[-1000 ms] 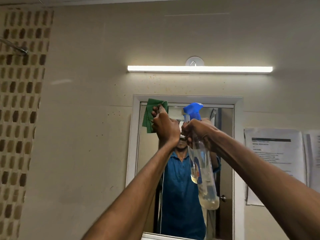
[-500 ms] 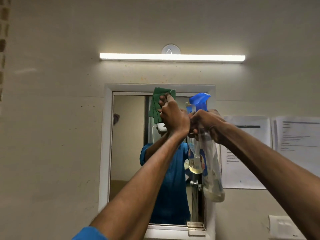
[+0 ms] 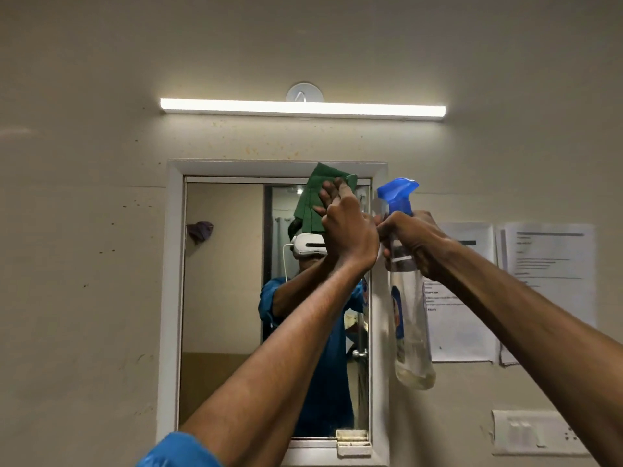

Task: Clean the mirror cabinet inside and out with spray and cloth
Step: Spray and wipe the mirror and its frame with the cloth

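Holding pale liquid low inside, spray bottle [image 3: 409, 318] hangs from right hand [image 3: 416, 242].

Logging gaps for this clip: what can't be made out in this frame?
- Head view: cabinet interior hidden, door closed.
- Paper notices: text too small and blurred.
- Spray bottle trigger covered by right hand.
- Green cloth partly behind left hand.

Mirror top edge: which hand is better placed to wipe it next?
Left. The left hand already holds the green cloth against the glass at the white-framed mirror cabinet top edge. The right hand grips the clear blue-nozzled spray bottle, off beside the frame.
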`<state>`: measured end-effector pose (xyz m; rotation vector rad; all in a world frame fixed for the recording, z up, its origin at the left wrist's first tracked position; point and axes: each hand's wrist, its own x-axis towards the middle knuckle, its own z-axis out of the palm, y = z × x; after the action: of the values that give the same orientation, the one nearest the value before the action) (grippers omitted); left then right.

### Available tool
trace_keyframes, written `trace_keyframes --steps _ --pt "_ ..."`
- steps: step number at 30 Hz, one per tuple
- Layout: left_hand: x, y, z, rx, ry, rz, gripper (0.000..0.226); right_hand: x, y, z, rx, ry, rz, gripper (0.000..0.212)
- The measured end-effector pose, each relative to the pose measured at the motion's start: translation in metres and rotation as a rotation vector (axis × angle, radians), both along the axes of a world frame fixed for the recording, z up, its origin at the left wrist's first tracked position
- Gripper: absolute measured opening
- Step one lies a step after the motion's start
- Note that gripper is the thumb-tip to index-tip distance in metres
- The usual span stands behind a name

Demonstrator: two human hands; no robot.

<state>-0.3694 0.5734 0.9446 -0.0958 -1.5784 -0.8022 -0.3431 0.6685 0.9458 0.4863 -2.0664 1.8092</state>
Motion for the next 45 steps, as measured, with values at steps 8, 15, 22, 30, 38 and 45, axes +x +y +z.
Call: trace_keyframes --steps 8,15,22,30,38,45 --pt "-0.003 -0.01 -0.005 -0.289 -0.021 -0.027 0.044 -0.002 0.006 -0.007 0.038 -0.066 -0.004 0.013" --pt "0.002 -0.034 0.01 -0.451 0.033 -0.026 0.043 0.004 -0.002 -0.016 -0.029 -0.037 -0.019 0.01" --pt "-0.002 -0.058 0.002 -0.69 -0.078 -0.085 0.057 0.008 -0.006 -0.048 -0.047 -0.101 0.005 0.013" --pt "0.002 -0.06 -0.02 -0.742 -0.147 -0.142 0.064 0.007 -0.009 -0.073 -0.047 -0.118 -0.028 0.015" --pt "0.005 -0.058 -0.04 -0.704 -0.172 -0.188 0.065 0.013 -0.01 -0.099 -0.07 -0.137 -0.017 0.018" --pt "0.005 -0.061 -0.064 -0.706 -0.19 -0.256 0.063 0.011 -0.011 -0.123 -0.066 -0.153 -0.016 0.017"
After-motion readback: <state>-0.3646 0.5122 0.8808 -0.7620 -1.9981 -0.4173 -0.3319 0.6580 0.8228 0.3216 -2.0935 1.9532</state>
